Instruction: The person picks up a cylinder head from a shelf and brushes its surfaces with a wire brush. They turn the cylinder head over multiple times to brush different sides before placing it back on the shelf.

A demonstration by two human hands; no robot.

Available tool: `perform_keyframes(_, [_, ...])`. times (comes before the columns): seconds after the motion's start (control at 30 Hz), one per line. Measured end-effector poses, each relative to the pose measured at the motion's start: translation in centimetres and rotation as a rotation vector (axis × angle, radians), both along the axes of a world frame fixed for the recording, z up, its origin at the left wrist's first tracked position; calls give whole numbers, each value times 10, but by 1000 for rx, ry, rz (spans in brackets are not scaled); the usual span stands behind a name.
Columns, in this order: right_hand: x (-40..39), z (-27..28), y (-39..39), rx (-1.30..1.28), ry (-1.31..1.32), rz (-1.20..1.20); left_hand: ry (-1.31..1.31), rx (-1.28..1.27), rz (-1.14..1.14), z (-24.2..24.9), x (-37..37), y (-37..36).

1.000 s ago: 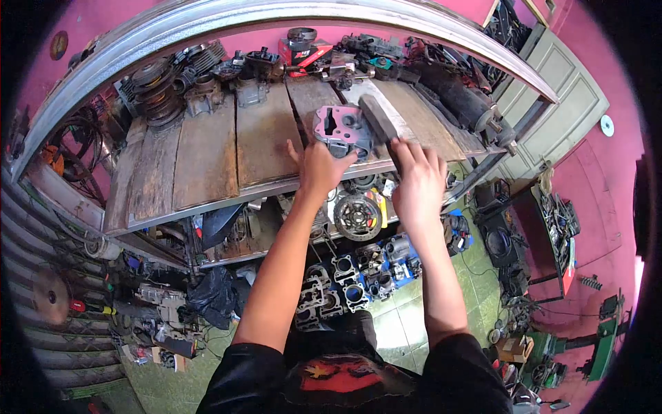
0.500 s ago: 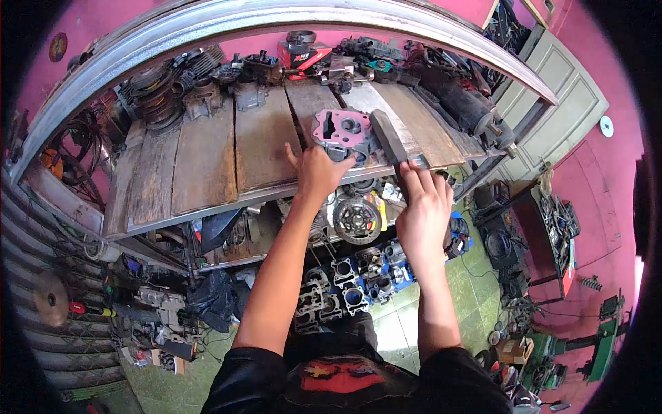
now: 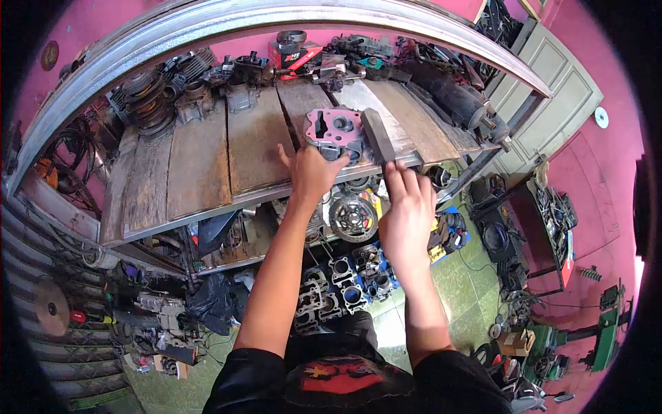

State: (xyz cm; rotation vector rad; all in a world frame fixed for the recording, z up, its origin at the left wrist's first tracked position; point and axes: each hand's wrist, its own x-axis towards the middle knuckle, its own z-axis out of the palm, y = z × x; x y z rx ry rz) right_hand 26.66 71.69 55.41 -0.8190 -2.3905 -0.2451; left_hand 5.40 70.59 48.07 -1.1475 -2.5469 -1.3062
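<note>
An engine cylinder head [image 3: 342,138] with a pinkish top face stands near the front edge of the wooden workbench [image 3: 200,165]. My left hand [image 3: 314,172] grips its near side, thumb to the right and fingers on the left. In my right hand [image 3: 407,217] is a long grey rectangular block [image 3: 376,136], like a sharpening stone, held by its near end. The block points away from me and is tilted beside the head's right side. My right fingers are closed around its lower end, which they partly hide.
Old engine parts [image 3: 241,96] and a red box [image 3: 298,61] line the bench's back. A metal frame beam [image 3: 310,12] arches above. Below are a brake disc [image 3: 353,219] and several cylinder blocks [image 3: 341,269]. A tool stand [image 3: 545,234] is at the right.
My right hand and the grey block have shifted left, closer against the cylinder head. My left hand keeps its grip on the head; the whole view has shifted slightly.
</note>
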Motion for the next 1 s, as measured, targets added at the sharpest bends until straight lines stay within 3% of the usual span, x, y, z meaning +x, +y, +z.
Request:
perform_keyframes(0.2, [-40, 4, 41, 51, 136, 0, 18, 42, -10, 0, 5, 1])
perform_keyframes(0.33, [-75, 19, 84, 12, 82, 21, -23, -47, -11, 4, 5, 4])
perform_keyframes(0.6, [-4, -1, -3, 4, 77, 10, -22, 93, 19, 0, 7, 2])
perform_keyframes(0.83, [-67, 13, 84, 68, 114, 44, 0, 39, 23, 0, 7, 6])
perform_keyframes(1.0, [-56, 18, 71, -11, 28, 62, -20, 26, 8, 4, 8, 1])
